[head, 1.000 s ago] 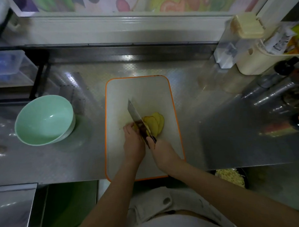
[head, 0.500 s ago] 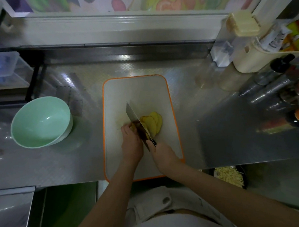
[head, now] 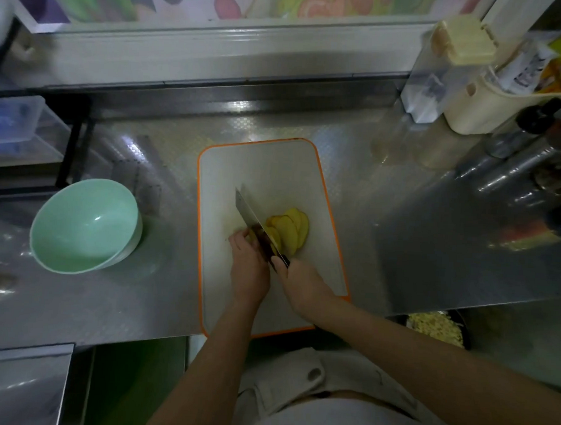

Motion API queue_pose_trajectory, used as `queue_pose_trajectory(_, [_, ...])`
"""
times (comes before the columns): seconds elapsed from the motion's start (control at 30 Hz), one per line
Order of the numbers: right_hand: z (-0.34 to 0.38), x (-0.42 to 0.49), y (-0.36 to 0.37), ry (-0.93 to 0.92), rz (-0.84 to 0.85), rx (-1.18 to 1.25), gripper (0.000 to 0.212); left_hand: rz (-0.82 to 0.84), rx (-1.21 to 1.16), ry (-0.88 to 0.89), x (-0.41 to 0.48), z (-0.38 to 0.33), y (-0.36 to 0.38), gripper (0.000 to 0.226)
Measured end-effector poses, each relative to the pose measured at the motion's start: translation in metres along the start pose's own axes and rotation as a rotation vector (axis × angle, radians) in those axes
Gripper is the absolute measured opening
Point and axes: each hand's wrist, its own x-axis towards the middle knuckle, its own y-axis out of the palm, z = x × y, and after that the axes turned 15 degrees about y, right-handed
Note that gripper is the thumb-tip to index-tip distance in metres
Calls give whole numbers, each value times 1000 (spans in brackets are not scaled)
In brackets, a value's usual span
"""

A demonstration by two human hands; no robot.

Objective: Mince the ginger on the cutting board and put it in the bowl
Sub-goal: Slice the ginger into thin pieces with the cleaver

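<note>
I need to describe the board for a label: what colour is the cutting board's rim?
Orange, around the white cutting board; seen in the head view.

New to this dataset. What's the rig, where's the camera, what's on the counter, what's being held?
No robot: these are a person's two bare arms. One camera on their head looks forward and down, so the arms enter from the bottom. On the steel counter lies an orange-rimmed cutting board, with an empty mint-green bowl to its left. The right hand grips a knife. The left hand holds a ginger piece beside the blade. Cut ginger slices lie fanned on the blade's right.
</note>
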Motion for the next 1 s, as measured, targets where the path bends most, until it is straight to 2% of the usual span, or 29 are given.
queue_pose_trajectory(0.1, [-14, -5, -6, 35, 29, -22, 49, -18, -40, -49, 2, -4, 0, 31])
queue_pose_trajectory(0.57, [-23, 6, 10, 21, 25, -13, 46, -44, -100, -14, -3, -3, -1, 31])
queue_pose_trajectory(1.0, [-18, -4, -21, -168, -18, 100, 43, -99, -257, 47, -5, 16, -6, 30])
